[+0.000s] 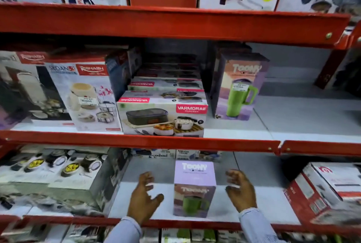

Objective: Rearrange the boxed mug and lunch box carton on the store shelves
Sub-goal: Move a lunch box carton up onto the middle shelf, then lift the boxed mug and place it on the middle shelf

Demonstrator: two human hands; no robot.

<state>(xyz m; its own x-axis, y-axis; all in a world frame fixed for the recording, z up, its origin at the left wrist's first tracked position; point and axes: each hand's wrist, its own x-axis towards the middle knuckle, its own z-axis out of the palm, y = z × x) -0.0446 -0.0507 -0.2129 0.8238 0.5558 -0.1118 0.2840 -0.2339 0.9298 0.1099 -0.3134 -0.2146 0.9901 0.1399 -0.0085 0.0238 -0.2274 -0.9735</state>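
A small lilac box printed with a green mug (194, 188) stands upright on the lower shelf (273, 203), near its front edge. My left hand (144, 198) hovers open to its left and my right hand (241, 190) hovers open to its right; neither touches the box. On the middle shelf a Varmora lunch box carton (162, 116) tops a stack of like cartons. A taller lilac box showing a green tumbler (239, 86) stands to the right of that stack.
Red steel shelf rails (136, 141) run across the front of each level. Big cookware cartons (84, 94) fill the middle shelf's left side. Casserole cartons (54, 176) sit lower left, red-and-white boxes (328, 190) lower right. Bare white shelf (293, 121) lies middle right.
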